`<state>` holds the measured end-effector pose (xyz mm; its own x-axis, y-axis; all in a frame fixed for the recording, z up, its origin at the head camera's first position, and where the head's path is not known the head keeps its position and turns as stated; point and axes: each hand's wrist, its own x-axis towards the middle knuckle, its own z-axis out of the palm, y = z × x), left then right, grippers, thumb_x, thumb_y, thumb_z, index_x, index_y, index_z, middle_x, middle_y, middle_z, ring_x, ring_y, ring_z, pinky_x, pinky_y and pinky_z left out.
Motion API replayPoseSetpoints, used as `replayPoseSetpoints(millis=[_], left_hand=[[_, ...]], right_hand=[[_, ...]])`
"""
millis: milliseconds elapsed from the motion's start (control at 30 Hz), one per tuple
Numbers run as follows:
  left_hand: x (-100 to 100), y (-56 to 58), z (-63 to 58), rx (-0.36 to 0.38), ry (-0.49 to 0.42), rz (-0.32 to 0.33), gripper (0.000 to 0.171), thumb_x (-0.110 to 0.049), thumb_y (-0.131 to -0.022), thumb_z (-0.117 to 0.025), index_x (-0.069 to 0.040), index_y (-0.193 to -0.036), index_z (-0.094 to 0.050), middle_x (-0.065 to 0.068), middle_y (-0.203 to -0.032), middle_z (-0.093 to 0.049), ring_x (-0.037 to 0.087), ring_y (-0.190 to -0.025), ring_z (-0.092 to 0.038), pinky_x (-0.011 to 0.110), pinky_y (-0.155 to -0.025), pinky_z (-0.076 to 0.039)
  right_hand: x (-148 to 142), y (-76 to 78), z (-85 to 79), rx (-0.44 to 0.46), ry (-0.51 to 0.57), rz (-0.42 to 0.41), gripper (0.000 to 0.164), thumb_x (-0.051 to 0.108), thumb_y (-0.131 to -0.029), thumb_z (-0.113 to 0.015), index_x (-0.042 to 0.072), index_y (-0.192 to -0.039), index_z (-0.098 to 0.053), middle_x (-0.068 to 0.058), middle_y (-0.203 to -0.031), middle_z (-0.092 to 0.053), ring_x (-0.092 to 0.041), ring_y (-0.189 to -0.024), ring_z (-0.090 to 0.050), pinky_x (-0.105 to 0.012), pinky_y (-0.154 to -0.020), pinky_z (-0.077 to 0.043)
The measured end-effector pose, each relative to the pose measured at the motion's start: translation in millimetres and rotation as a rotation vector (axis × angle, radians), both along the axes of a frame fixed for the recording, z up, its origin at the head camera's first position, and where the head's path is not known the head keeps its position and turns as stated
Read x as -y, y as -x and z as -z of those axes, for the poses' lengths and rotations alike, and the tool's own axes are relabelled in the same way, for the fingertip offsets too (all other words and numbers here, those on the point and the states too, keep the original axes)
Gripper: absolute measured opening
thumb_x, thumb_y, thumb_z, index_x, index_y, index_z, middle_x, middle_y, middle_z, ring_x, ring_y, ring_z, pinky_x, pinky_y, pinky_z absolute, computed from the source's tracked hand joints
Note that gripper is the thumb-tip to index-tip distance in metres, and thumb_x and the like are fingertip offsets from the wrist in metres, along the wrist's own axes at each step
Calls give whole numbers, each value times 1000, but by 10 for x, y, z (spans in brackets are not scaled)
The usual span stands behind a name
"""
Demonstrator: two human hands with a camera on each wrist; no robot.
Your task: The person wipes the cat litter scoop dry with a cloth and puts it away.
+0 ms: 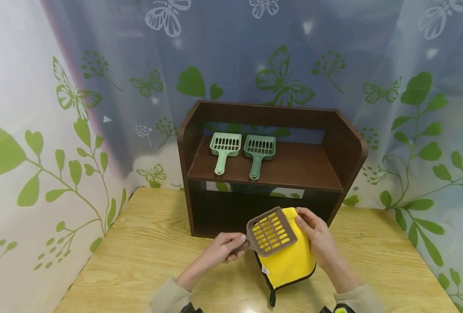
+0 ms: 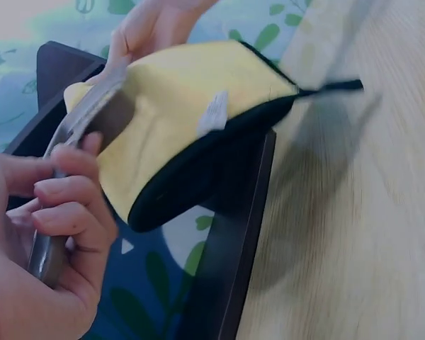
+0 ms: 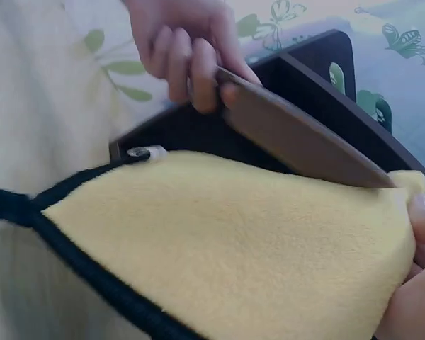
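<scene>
My left hand [image 1: 225,248] grips the handle of a brown slotted litter scoop [image 1: 258,221], its fingers curled round it. The scoop's pan is raised over the tabletop, tilted up to the right. Behind and under the pan hangs a yellow cloth [image 1: 290,265] with black edging, a small white tag and a black hanging loop. At the cloth's upper right edge my right hand [image 1: 318,237] pinches it between thumb and fingers, close beside the scoop's far rim. In the left wrist view the scoop [image 2: 92,106] is seen edge-on against the cloth [image 2: 177,99].
A dark brown two-tier shelf [image 1: 294,163] stands on the wooden table [image 1: 145,243] behind my hands. On its upper board lie a light green litter scoop [image 1: 221,163] and a dark green one [image 1: 256,167], side by side. A patterned curtain [image 1: 231,43] hangs behind.
</scene>
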<state>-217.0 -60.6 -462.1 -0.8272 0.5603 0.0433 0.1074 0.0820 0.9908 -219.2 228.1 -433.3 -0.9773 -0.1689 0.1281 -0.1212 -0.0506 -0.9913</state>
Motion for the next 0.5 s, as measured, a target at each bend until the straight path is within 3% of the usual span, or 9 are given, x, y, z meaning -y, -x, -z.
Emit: replayPoseSetpoints(millis=[133,333,500], left_hand=[[-38,-4,14,55,-49,-60,39,-25,-110,-44,10,-98,-58,1,-69,-52,3,-50,-35,17,-45,-27],[-77,-12,5,112,-105,-89,44,-28,-111,-40,10,-112,-62,0,-72,-49,4,-51,-34,18,-45,-28],[-120,-29,3,200,-139,-111,46,-29,-112,-38,9,-121,-62,-3,-72,-47,3,-53,-33,16,-47,-27]], right_hand=[[95,-48,46,46,83,65,26,26,-108,-50,7,-126,-52,1,-110,-60,-10,-93,-64,-24,-80,-56],[196,-118,41,67,213,198,24,25,-107,-51,11,-126,-53,4,-110,-60,-8,-95,-63,-22,-81,-55],[256,-142,62,42,227,279,28,23,-106,-53,5,-128,-52,5,-112,-60,-8,-96,-62,-21,-83,-55]])
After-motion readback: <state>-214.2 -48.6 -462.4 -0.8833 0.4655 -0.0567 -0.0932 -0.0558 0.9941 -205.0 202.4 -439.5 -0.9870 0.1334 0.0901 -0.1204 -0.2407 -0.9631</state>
